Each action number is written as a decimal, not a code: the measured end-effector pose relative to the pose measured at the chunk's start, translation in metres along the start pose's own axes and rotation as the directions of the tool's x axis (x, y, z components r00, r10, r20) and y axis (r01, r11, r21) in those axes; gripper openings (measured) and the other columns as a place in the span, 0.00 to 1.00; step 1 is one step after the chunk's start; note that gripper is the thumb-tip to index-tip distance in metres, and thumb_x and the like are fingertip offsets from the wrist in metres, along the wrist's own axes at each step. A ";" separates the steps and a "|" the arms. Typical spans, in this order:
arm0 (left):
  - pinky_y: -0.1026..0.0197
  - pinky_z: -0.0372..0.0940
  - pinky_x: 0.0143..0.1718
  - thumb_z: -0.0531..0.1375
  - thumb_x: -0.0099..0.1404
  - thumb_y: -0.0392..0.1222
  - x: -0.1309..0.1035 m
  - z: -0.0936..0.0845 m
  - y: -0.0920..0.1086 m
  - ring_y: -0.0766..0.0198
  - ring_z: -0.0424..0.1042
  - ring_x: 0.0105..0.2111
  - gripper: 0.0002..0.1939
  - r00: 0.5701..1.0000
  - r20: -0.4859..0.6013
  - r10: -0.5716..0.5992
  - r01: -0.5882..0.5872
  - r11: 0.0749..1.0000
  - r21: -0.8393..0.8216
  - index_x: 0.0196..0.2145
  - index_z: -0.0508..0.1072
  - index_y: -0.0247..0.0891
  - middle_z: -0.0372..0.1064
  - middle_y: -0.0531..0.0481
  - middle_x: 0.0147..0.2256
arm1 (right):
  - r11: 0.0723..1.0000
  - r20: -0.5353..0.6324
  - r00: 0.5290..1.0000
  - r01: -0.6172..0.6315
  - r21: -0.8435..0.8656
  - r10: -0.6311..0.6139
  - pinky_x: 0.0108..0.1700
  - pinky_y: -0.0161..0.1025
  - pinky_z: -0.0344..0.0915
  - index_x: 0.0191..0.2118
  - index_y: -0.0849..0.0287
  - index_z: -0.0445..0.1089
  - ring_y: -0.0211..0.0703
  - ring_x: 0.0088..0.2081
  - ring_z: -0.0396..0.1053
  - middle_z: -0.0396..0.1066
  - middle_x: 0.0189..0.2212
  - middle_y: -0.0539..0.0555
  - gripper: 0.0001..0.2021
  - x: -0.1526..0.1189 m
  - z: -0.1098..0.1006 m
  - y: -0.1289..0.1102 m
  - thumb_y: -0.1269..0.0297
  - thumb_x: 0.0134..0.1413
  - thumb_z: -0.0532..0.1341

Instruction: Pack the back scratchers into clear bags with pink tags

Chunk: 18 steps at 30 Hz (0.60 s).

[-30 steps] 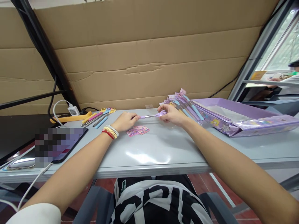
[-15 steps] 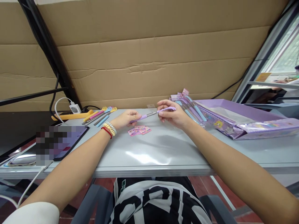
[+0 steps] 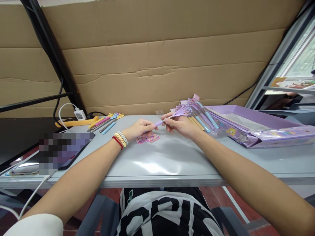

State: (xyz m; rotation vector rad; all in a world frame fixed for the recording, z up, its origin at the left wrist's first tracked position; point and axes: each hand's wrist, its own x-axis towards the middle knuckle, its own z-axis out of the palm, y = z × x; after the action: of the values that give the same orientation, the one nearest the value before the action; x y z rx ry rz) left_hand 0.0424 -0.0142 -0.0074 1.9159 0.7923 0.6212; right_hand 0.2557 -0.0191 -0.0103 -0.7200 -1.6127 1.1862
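Left hand and right hand pinch a purple plastic claw-ended stick; pink-tagged sticks centre-right look done, bright bare sticks mid-left don't

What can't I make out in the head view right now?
Head view:
Handle end of the purple tool: hidden in the left hand's grip.
Part of its rod: behind the right hand's fingers.
Print on the pink cards: too small, partly covered by the left hand.
Device screen: pixelated.
Purple box's right end: cut off by the picture edge.
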 end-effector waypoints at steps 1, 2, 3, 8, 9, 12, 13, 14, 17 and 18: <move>0.66 0.51 0.18 0.55 0.61 0.57 0.000 0.002 0.001 0.73 0.53 0.15 0.21 1.000 0.006 0.000 0.000 1.000 0.011 0.33 0.72 0.34 0.62 0.54 0.18 | 1.000 0.033 0.999 -0.004 -0.017 0.004 0.17 0.32 0.61 0.35 0.63 0.69 0.35 0.20 0.67 0.70 0.24 0.50 0.23 0.000 0.001 0.001 0.50 0.38 0.70; 0.66 0.53 0.19 0.55 0.61 0.57 0.001 0.002 0.002 0.73 0.55 0.16 0.21 1.000 0.003 -0.001 0.001 1.000 0.019 0.32 0.72 0.33 0.62 0.54 0.18 | 1.000 0.043 0.999 -0.002 -0.026 0.003 0.18 0.32 0.61 0.34 0.63 0.69 0.34 0.20 0.66 0.70 0.24 0.50 0.23 0.001 0.001 0.001 0.49 0.38 0.69; 0.65 0.54 0.19 0.55 0.61 0.57 0.001 0.001 0.003 0.72 0.56 0.16 0.22 1.000 -0.017 0.003 -0.003 1.000 0.025 0.32 0.72 0.33 0.63 0.53 0.19 | 1.000 0.029 1.000 0.005 -0.029 -0.004 0.18 0.31 0.61 0.33 0.63 0.68 0.34 0.20 0.66 0.69 0.22 0.50 0.23 0.002 0.000 0.000 0.47 0.39 0.69; 0.63 0.62 0.34 0.56 0.59 0.55 0.003 -0.014 -0.003 0.65 0.67 0.31 0.21 0.980 -0.191 0.048 0.018 0.944 0.330 0.38 0.73 0.34 0.71 0.48 0.32 | 1.000 -0.116 0.993 -0.014 -0.003 0.013 0.17 0.32 0.59 0.25 0.60 0.62 0.34 0.16 0.63 0.64 0.15 0.48 0.24 0.006 -0.014 -0.007 0.41 0.43 0.64; 0.63 0.61 0.34 0.57 0.57 0.54 0.003 -0.017 -0.005 0.64 0.68 0.32 0.21 0.984 -0.178 0.021 0.061 0.895 0.441 0.39 0.73 0.34 0.72 0.48 0.34 | 0.999 -0.123 0.991 -0.046 -0.011 0.044 0.17 0.32 0.59 0.25 0.59 0.60 0.35 0.16 0.63 0.64 0.15 0.48 0.23 0.006 -0.016 -0.009 0.41 0.46 0.62; 0.63 0.59 0.31 0.59 0.54 0.54 0.002 -0.020 -0.007 0.63 0.68 0.31 0.22 0.990 -0.099 -0.099 0.140 0.724 0.676 0.39 0.74 0.34 0.73 0.48 0.34 | 0.981 -0.131 0.982 -0.155 -0.116 0.139 0.15 0.32 0.56 0.25 0.58 0.57 0.35 0.12 0.59 0.61 0.11 0.47 0.20 0.004 -0.017 -0.011 0.45 0.57 0.54; 0.63 0.58 0.30 0.59 0.54 0.54 0.002 -0.020 -0.007 0.63 0.68 0.30 0.22 0.990 -0.077 -0.121 0.140 0.686 0.714 0.39 0.75 0.35 0.73 0.48 0.33 | 0.967 -0.130 0.979 -0.180 -0.181 0.158 0.14 0.31 0.53 0.26 0.58 0.57 0.33 0.11 0.56 0.58 0.10 0.46 0.19 0.003 -0.015 -0.011 0.48 0.59 0.52; 0.63 0.58 0.30 0.58 0.54 0.55 0.003 -0.020 -0.008 0.63 0.67 0.30 0.22 0.990 -0.056 -0.133 0.131 0.662 0.738 0.38 0.75 0.35 0.73 0.48 0.33 | 0.946 -0.120 0.978 -0.198 -0.257 0.172 0.13 0.30 0.50 0.26 0.58 0.58 0.32 0.10 0.52 0.55 0.09 0.44 0.18 0.002 -0.014 -0.011 0.50 0.61 0.51; 0.63 0.57 0.29 0.57 0.55 0.57 0.004 -0.019 -0.009 0.62 0.67 0.29 0.22 0.989 -0.018 -0.145 0.108 0.647 0.755 0.36 0.75 0.36 0.72 0.49 0.31 | 0.844 -0.061 0.968 -0.241 -0.478 0.242 0.14 0.30 0.46 0.29 0.59 0.63 0.30 0.11 0.49 0.52 0.10 0.43 0.15 0.000 -0.008 -0.010 0.54 0.61 0.51; 0.63 0.57 0.29 0.57 0.54 0.56 0.004 -0.019 -0.009 0.62 0.67 0.30 0.22 0.988 -0.015 -0.156 0.114 0.655 0.747 0.37 0.75 0.36 0.72 0.48 0.31 | 0.812 -0.047 0.960 -0.259 -0.524 0.276 0.15 0.30 0.46 0.30 0.60 0.64 0.30 0.11 0.49 0.53 0.11 0.43 0.14 -0.001 -0.007 -0.010 0.55 0.61 0.52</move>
State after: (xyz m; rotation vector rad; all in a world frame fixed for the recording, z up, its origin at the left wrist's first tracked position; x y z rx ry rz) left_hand 0.0291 0.0027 -0.0068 2.5649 1.2858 0.1269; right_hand 0.2633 -0.0205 -0.0009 -1.3243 -1.9339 0.9433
